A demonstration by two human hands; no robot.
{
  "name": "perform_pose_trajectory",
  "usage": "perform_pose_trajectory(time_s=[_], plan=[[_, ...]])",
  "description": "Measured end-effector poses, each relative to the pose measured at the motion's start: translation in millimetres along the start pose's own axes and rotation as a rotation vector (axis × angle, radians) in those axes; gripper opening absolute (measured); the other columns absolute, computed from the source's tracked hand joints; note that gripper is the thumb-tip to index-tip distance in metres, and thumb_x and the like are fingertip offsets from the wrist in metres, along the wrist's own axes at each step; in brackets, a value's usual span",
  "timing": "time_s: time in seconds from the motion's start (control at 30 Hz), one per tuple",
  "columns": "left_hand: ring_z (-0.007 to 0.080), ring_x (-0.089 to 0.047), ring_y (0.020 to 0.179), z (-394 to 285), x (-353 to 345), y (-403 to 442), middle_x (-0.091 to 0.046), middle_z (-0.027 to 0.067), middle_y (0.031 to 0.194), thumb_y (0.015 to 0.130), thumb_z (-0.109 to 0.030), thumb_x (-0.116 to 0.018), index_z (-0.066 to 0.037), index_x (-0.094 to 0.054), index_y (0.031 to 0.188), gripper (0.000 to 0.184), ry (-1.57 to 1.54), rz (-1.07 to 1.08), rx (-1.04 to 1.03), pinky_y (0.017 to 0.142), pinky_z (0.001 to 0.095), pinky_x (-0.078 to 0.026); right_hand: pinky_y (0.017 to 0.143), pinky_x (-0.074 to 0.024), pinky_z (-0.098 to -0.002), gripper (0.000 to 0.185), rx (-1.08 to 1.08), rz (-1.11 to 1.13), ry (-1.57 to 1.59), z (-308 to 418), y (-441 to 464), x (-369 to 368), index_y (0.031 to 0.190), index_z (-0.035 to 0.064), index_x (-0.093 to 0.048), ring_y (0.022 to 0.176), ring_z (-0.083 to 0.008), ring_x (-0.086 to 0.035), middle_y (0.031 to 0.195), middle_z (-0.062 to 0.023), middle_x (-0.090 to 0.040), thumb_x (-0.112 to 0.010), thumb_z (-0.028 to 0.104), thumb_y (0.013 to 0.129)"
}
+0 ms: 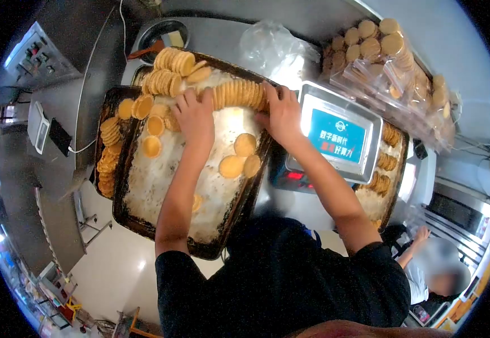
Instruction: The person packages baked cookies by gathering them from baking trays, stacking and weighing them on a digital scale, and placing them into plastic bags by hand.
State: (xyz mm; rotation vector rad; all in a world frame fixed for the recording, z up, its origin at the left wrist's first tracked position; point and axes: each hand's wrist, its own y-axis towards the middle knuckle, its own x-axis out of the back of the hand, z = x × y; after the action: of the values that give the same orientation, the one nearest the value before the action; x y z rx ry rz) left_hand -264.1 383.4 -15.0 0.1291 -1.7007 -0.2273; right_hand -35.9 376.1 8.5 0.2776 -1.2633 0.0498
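Observation:
A long row of round golden biscuits stands on edge near the back of the dark-rimmed baking tray. My left hand presses its fingers on the row's left end, and my right hand closes on its right end. More stacked biscuits lie left of my left hand. Loose biscuits rest flat on the tray between my forearms, with others at its left side. Right of my right hand is a scale with a metal pan over a blue printed sheet.
Bagged biscuits are piled at the back right, beside a clear plastic bag. A dark bowl sits at the back left. Another tray of biscuits is right of the scale. A person is at the lower right.

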Motion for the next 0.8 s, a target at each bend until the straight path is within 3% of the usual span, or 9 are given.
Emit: perform_pose_trajectory(time_s=[0.17, 0.2, 0.27, 0.37, 0.4, 0.47, 0.57, 0.67, 0.8], plan=[[0.0405, -0.048, 0.127, 6.7, 3.0, 6.8, -0.052, 0.0202, 0.139, 0.093, -0.008, -0.060, -0.017, -0.061, 0.134, 0.042, -0.072, -0.027, 0.025, 0.103, 0.0546, -0.040, 0.097, -0.0508, -0.0490, 0.083, -0.016, 0.134, 0.007, 9.4, 21.0, 0.2, 0.151, 0.0130, -0.050, 0.111, -0.0417, -0.059, 0.120, -0.0241, -0.056, -0.088, 0.027, 0.078], [0.0405, -0.048, 0.127, 7.6, 2.3, 6.7, -0.052, 0.0202, 0.139, 0.093, -0.008, -0.060, -0.017, -0.061, 0.134, 0.042, -0.073, -0.035, 0.033, 0.103, 0.0546, -0.040, 0.094, -0.0515, -0.0499, 0.075, -0.018, 0.137, 0.014, 9.1, 24.1, -6.5, 0.146, 0.0127, -0.053, 0.111, -0.0426, -0.058, 0.119, -0.0240, -0.055, -0.085, 0.021, 0.079], [0.0419, -0.047, 0.129, 4.6, 13.1, 7.1, -0.051, 0.0216, 0.140, 0.093, -0.006, -0.061, -0.018, -0.058, 0.140, 0.048, -0.082, 0.182, 0.130, 0.105, 0.0573, -0.040, 0.090, -0.0522, -0.0507, 0.067, -0.017, 0.136, 0.015, 12.4, 28.7, -10.9, 0.142, 0.0123, -0.056, 0.111, -0.0435, -0.057, 0.117, -0.0238, -0.054, -0.082, 0.016, 0.080], [0.0412, -0.047, 0.131, 15.5, 5.8, -1.8, -0.052, 0.0224, 0.139, 0.090, -0.005, -0.066, -0.019, -0.055, 0.144, 0.057, -0.048, 0.164, 0.137, 0.105, 0.0574, -0.041, 0.092, -0.0528, -0.0510, 0.060, 0.083, 0.180, 0.040, 19.1, 25.6, -1.8, 0.138, 0.0118, -0.057, 0.116, -0.0447, -0.056, 0.120, -0.0258, -0.052, -0.073, 0.003, 0.081], [0.0412, -0.047, 0.131, 23.9, 5.0, -5.2, -0.052, 0.0224, 0.139, 0.090, -0.005, -0.066, -0.019, -0.055, 0.144, 0.057, -0.048, 0.159, 0.140, 0.105, 0.0574, -0.041, 0.092, -0.0528, -0.0510, 0.060, 0.087, 0.178, 0.038, 15.8, 23.8, -5.2, 0.138, 0.0118, -0.057, 0.116, -0.0447, -0.056, 0.120, -0.0258, -0.052, -0.073, 0.003, 0.081], [0.0401, -0.048, 0.129, 37.5, 9.7, -14.1, -0.053, 0.0215, 0.135, 0.086, -0.010, -0.076, -0.019, -0.055, 0.144, 0.061, -0.166, 0.295, 0.065, 0.107, 0.0564, -0.042, 0.106, -0.0477, -0.0526, 0.070, 0.204, 0.093, 0.003, 10.7, 19.8, -13.5, 0.142, 0.0152, -0.055, 0.126, -0.0448, -0.052, 0.133, -0.0249, -0.051, -0.084, 0.017, 0.079], [0.0383, -0.052, 0.124, 44.1, 14.5, -25.9, -0.055, 0.0191, 0.128, 0.080, -0.021, -0.085, -0.020, -0.057, 0.143, 0.069, -0.153, 0.200, -0.081, 0.103, 0.0519, -0.047, 0.106, -0.0482, -0.0503, 0.071, 0.196, 0.126, 0.029, 14.1, 20.4, -15.9, 0.140, 0.0151, -0.056, 0.128, -0.0433, -0.051, 0.134, -0.0225, -0.053, -0.085, 0.017, 0.076], [0.0393, -0.054, 0.121, 49.7, 17.3, -21.7, -0.053, 0.0191, 0.126, 0.073, -0.025, -0.092, -0.019, -0.053, 0.145, 0.081, -0.196, 0.259, -0.066, 0.096, 0.0488, -0.051, 0.096, -0.0525, -0.0512, 0.066, 0.187, 0.181, 0.097, 16.0, 29.0, -15.0, 0.136, 0.0143, -0.059, 0.124, -0.0415, -0.054, 0.132, -0.0191, -0.055, -0.084, 0.013, 0.075], [0.0416, -0.055, 0.122, 66.1, 27.3, -22.3, -0.051, 0.0197, 0.129, 0.074, -0.021, -0.092, -0.020, -0.055, 0.144, 0.079, -0.387, 0.335, -0.003, 0.095, 0.0512, -0.053, 0.101, -0.0501, -0.0500, 0.074, 0.226, 0.168, 0.154, 21.6, 26.9, -7.8, 0.136, 0.0149, -0.059, 0.123, -0.0418, -0.053, 0.134, -0.0186, -0.055, -0.089, 0.011, 0.069]])
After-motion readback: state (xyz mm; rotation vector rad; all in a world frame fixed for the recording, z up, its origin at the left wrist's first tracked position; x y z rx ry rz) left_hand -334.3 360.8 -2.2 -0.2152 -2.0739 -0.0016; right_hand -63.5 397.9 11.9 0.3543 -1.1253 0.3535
